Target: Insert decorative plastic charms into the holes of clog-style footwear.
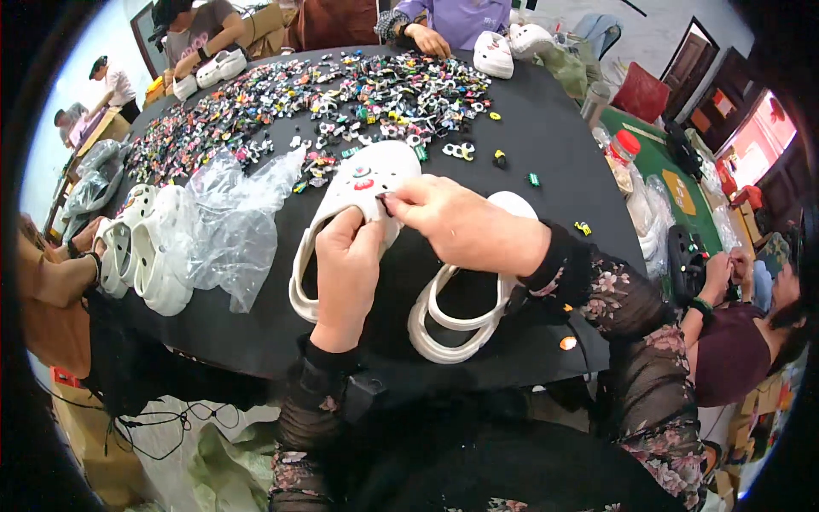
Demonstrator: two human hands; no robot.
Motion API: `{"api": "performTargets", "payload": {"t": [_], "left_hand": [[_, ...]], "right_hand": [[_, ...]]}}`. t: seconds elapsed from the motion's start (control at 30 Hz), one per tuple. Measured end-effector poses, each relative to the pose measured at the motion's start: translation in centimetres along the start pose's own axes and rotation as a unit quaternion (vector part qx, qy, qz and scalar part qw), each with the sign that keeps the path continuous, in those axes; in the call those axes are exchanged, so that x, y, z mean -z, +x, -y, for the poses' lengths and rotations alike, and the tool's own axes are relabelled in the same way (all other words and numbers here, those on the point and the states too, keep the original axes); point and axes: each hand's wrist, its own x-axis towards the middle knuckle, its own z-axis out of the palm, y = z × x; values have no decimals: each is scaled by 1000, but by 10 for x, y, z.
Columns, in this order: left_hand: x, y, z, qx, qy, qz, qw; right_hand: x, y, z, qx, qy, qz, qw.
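Note:
A white foam clog [363,166] with a few small charms on its toe lies in front of me on the black table. My left hand [348,264] grips the clog at its opening, thumb and fingers closed on the rim. On the upper's right side, my right hand [465,224] pinches something small and dark against the clog; my fingers mostly hide it. A second white clog [456,337] rests under and beside my right forearm, its heel strap toward me and its toe partly covered by my hand.
A wide heap of colourful shoe charms [341,102] covers the far part of the table. Crumpled clear plastic bags [235,222] lie at left beside another pair of white clogs [162,247]. Several other people sit around the table. A green table [653,162] stands at right with a red-lidded jar [624,147].

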Motion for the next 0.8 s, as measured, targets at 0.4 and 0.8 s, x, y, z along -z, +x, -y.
{"api": "performTargets", "payload": {"t": [0.4, 0.8], "left_hand": [[2, 5, 6, 83, -106, 51, 990], [-7, -4, -14, -13, 224, 135, 965]], "right_hand": [[90, -57, -4, -123, 28, -89, 988], [85, -121, -6, -236, 133, -114, 956]]}}
